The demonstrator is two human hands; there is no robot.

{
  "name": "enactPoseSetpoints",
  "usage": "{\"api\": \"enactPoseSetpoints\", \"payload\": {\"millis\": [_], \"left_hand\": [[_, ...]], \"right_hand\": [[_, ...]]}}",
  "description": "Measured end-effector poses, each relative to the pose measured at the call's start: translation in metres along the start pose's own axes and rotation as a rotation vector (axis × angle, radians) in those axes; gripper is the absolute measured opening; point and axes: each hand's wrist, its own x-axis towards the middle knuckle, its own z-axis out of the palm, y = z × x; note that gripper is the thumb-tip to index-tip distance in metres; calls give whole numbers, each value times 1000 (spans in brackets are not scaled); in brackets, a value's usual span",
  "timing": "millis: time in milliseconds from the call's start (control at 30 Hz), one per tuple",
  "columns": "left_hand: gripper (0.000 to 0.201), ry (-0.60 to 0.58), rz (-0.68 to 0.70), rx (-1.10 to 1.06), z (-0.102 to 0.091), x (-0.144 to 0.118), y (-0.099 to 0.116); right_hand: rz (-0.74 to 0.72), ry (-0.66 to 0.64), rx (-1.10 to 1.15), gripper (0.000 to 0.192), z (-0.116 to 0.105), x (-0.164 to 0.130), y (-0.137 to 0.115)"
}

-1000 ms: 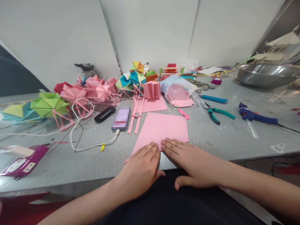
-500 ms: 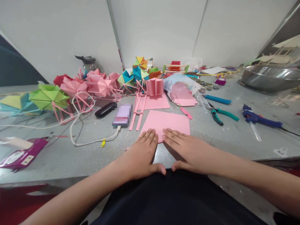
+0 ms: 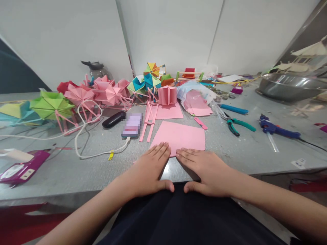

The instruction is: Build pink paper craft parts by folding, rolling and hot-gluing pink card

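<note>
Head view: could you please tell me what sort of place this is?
Probably a paper-craft workbench: folded paper pinwheels crowd the grey table, a glue gun and pliers lie nearby, and both hands press a pink sheet.

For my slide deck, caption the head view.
Both hands flat on a pink paper sheet on a cluttered craft table.

both hands (image 3: 176, 170) slid forward up pink sheet (image 3: 180, 136); sheet now shorter, near edge folded.

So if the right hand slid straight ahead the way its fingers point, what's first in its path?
The right hand already rests its fingertips on the pink sheet. Beyond that, probably the pink ladder-like strip frame, though depth is unclear.
</note>
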Motion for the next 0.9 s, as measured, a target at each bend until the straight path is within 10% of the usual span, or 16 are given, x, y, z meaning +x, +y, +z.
{"api": "enactPoseSetpoints", "payload": {"millis": [567,767,900], "left_hand": [[135,-56,2,-16,-6,12,1],[130,-117,-11,-2,-13,27,-15],[126,-108,-9,-18,-12,33,-25]], "right_hand": [[-9,-59,117,121,-1,16,24],[68,137,-103,37,-14,34,25],[146,85,-140,21,-19,53,29]]}}
